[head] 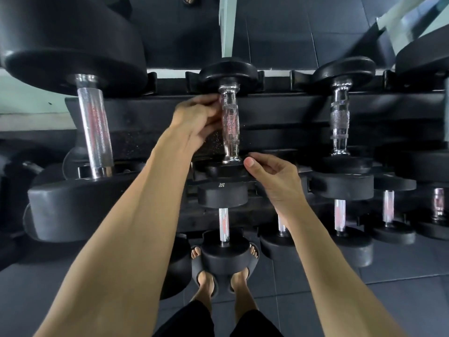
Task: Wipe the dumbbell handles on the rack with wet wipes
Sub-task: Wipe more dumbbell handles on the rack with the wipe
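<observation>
The middle dumbbell's chrome knurled handle lies on the top tier of the black rack, between its back head and front head. My left hand is at the handle's upper left, fingers curled against and around it. My right hand hovers at the right edge of the front head, thumb stretched toward it and fingers loosely curled, with nothing seen in them. No wet wipe shows in either hand.
A large dumbbell sits to the left and a small one to the right on the same tier. Several smaller dumbbells fill the lower tier. My sandalled feet stand on dark floor tiles below.
</observation>
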Demonstrator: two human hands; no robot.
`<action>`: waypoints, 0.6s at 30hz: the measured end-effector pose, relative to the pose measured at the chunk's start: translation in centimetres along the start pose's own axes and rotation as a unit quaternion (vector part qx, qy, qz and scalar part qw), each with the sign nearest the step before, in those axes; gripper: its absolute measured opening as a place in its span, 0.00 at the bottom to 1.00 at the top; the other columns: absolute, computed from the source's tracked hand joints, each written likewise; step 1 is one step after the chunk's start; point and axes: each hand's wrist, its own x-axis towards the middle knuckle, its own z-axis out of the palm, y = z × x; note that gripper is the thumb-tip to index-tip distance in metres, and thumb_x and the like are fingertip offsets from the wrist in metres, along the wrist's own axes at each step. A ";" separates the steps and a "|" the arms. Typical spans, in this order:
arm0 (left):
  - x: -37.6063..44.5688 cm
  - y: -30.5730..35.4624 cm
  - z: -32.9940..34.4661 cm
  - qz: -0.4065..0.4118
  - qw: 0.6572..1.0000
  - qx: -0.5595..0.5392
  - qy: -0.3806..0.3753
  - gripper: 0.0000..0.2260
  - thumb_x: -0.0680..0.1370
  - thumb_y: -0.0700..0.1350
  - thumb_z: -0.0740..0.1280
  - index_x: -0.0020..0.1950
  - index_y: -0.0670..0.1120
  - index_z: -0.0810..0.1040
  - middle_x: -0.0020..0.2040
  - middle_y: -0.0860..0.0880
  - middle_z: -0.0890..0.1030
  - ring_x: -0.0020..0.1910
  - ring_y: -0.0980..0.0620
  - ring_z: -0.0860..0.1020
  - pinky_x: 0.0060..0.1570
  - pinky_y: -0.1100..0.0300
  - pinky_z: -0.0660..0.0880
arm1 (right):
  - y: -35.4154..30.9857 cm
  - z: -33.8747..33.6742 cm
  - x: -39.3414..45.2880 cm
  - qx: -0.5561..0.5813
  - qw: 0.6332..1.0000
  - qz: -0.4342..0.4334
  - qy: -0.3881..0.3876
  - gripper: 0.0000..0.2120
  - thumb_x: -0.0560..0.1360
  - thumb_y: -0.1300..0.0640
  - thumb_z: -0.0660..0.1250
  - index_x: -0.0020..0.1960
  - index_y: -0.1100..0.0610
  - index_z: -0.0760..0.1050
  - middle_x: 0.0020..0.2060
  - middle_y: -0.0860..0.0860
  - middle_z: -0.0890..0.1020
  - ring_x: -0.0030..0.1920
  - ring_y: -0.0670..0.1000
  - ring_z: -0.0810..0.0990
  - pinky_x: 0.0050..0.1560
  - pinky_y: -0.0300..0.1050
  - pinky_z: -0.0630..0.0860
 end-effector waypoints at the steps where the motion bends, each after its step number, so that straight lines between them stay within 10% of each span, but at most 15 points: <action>1: 0.5 0.4 0.5 0.001 1.000 -0.004 0.004 0.10 0.78 0.29 0.64 0.52 0.41 0.80 0.44 0.44 0.85 0.41 0.48 0.84 0.44 0.50 0.83 | 0.1 0.0 0.2 -0.007 1.000 -0.003 0.000 0.21 0.62 0.39 0.76 0.51 0.48 0.83 0.50 0.47 0.86 0.55 0.47 0.83 0.59 0.39 0.76; 18: -2.6 -1.7 -1.1 -0.016 0.977 0.214 0.001 0.11 0.75 0.30 0.68 0.54 0.41 0.83 0.44 0.45 0.86 0.43 0.49 0.85 0.46 0.56 0.83 | 0.7 -0.2 0.2 -0.052 0.998 -0.030 -0.004 0.25 0.66 0.38 0.73 0.59 0.49 0.82 0.51 0.44 0.85 0.54 0.40 0.82 0.49 0.27 0.74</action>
